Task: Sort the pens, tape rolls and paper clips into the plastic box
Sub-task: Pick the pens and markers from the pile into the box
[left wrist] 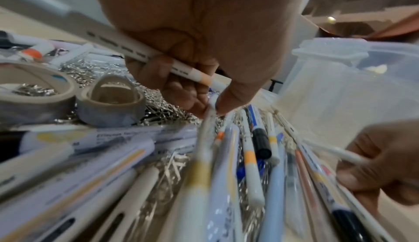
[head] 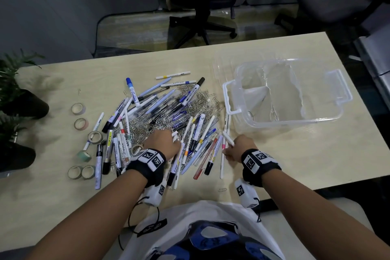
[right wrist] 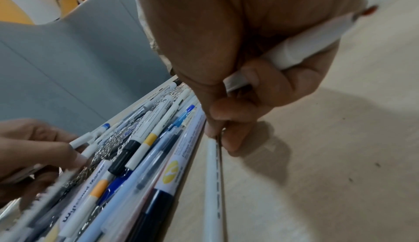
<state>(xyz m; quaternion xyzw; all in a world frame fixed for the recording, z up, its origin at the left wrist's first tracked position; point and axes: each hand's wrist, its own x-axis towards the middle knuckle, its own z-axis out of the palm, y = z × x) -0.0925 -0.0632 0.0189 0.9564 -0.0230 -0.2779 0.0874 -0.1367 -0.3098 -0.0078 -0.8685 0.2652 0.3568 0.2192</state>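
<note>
A pile of pens (head: 160, 110) lies mid-table on a heap of silver paper clips (head: 202, 101). Several tape rolls (head: 81, 124) sit to its left. The clear divided plastic box (head: 282, 124) stands at the right. My left hand (head: 174, 136) is on the pile's near edge. It holds a white pen with a peach band (left wrist: 136, 48) in its palm and pinches the end of a yellow-banded pen (left wrist: 204, 138). My right hand (head: 229, 150) grips one white pen (right wrist: 306, 45) in its curled fingers. Its thumb and forefinger pinch the end of a second white pen (right wrist: 212, 183) lying on the table.
The light wooden table (head: 295, 164) is bare to the right of my right hand. Potted plants (head: 14, 91) stand at the far left edge. Office chairs (head: 202, 17) are beyond the far edge. A stray paper clip (head: 222, 189) lies near the front edge.
</note>
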